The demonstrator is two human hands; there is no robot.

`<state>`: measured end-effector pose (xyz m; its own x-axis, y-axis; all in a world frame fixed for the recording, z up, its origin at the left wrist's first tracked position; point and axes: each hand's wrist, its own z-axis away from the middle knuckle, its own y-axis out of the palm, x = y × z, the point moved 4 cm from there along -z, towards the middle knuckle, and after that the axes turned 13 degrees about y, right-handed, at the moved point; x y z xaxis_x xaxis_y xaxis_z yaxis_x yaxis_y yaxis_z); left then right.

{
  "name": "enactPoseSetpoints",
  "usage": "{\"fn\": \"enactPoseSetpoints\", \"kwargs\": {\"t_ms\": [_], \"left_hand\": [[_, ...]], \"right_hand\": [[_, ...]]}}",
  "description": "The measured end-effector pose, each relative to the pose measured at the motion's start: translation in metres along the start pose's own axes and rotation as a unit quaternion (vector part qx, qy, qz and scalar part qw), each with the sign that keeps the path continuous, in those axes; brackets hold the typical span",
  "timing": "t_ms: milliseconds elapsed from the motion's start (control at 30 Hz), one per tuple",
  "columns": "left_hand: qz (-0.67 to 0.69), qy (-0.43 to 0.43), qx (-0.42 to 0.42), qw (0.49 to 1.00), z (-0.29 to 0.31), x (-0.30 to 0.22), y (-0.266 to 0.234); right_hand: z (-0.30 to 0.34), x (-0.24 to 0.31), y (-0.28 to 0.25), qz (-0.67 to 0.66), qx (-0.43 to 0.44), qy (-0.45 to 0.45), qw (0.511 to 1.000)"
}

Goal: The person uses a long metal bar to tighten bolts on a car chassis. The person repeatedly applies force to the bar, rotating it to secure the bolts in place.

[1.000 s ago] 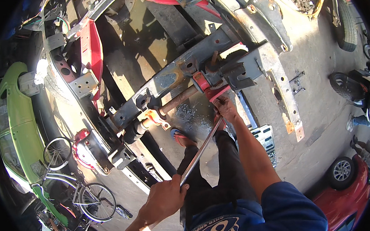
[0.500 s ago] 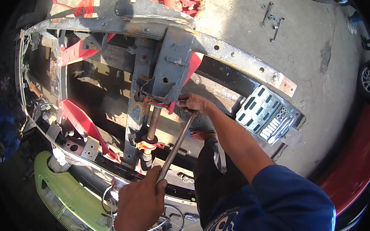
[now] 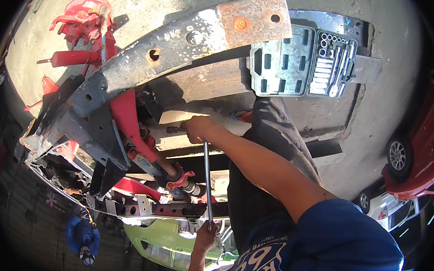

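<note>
Metal bar (image 3: 208,181), clamped at opposite ends by right hand (image 3: 201,129) and left hand (image 3: 206,235), spans beside the chassis frame (image 3: 178,43) — the right hand, at the red bracket (image 3: 129,114) half a second ago, now clear of it, suggesting work there is paused.

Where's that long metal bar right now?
In the head view, the long metal bar is just below the middle, left of the dark trousers, between the right hand at its upper end and the left hand at its lower end.
</note>
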<state>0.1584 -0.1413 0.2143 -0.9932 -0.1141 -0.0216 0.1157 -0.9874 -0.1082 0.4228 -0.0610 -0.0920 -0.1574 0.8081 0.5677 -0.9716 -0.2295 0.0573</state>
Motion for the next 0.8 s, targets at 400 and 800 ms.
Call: {"fn": "enactPoseSetpoints", "kwargs": {"t_ms": [400,800], "left_hand": [[-0.012,-0.043,0.032,0.998,-0.008,-0.009,0.009],[0.104,-0.116,0.069,0.985,0.052,-0.111,-0.029]], "right_hand": [[-0.001,0.019,-0.008,-0.151,-0.115,-0.122,0.974],[-0.019,0.038,-0.007,-0.199,-0.054,-0.088,0.975]]}}
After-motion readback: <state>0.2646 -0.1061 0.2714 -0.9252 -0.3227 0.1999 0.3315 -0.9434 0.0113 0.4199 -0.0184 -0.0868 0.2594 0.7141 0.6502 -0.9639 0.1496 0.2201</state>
